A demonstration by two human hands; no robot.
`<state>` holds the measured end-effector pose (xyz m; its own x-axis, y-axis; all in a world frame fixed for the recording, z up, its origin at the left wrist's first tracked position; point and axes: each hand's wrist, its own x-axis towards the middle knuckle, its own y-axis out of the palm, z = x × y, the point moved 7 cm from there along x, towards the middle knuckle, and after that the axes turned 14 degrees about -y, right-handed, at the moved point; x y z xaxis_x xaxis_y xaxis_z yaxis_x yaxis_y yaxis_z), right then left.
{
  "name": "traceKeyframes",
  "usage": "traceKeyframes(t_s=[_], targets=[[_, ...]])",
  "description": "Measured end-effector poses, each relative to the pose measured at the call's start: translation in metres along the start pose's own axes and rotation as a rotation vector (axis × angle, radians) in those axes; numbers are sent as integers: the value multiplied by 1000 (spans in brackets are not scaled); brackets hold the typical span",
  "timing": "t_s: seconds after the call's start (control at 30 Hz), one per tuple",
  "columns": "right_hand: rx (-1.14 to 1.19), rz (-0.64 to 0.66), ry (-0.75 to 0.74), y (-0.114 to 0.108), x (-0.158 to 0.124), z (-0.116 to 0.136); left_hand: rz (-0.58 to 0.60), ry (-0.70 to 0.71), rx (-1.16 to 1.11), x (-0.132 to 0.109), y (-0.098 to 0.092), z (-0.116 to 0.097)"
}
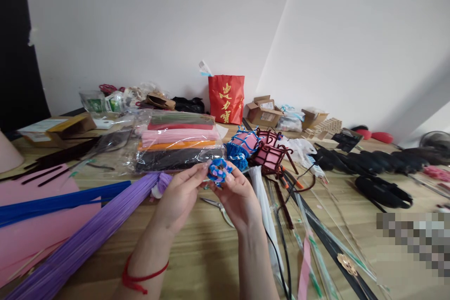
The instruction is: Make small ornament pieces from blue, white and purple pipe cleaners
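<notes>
Between my two hands, above the middle of the table, is a small blue and lilac pipe-cleaner flower (218, 171). My left hand (186, 192) pinches its left side with thumb and fingers. On the right edge, my right hand (241, 197) grips it, the thumb lying near its front. Scissors (223, 211) lie on the table behind my hands, partly hidden. Just beyond stand a blue-trimmed pink lantern shape (242, 143) and dark red-trimmed pink ones (269, 157). A bundle of purple pipe cleaners (105, 220) lies left of my left hand.
Plastic-wrapped packs of coloured pipe cleaners (179, 143) lie behind my hands. A red paper bag (227, 98) stands against the wall. White pipe cleaners (263, 206) and thin strips lie at right, near black rolls (369, 161). Pink sheets (45, 229) and blue pipe cleaners (70, 201) cover the left.
</notes>
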<state>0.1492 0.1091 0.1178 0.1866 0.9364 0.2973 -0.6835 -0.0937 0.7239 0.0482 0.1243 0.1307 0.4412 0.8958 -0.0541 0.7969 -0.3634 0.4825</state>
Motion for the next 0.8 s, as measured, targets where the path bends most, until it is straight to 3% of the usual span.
traceKeyframes(t_s=[0.2, 0.37, 0.43, 0.57, 0.8], targets=[[-526, 2, -250, -7, 5, 15, -376, 234, 346, -8, -26, -19], [-973, 20, -512, 5, -5, 39, -519, 376, 558, -16, -25, -27], [-1076, 143, -501, 15, -8, 37, -525, 408, 625, -18, -21, -29], [-1060, 249, -441, 22, -10, 32, -450, 416, 687, -19, -15, -32], [-867, 235, -342, 18, -8, 24, -307, 421, 775, -20, -14, -37]])
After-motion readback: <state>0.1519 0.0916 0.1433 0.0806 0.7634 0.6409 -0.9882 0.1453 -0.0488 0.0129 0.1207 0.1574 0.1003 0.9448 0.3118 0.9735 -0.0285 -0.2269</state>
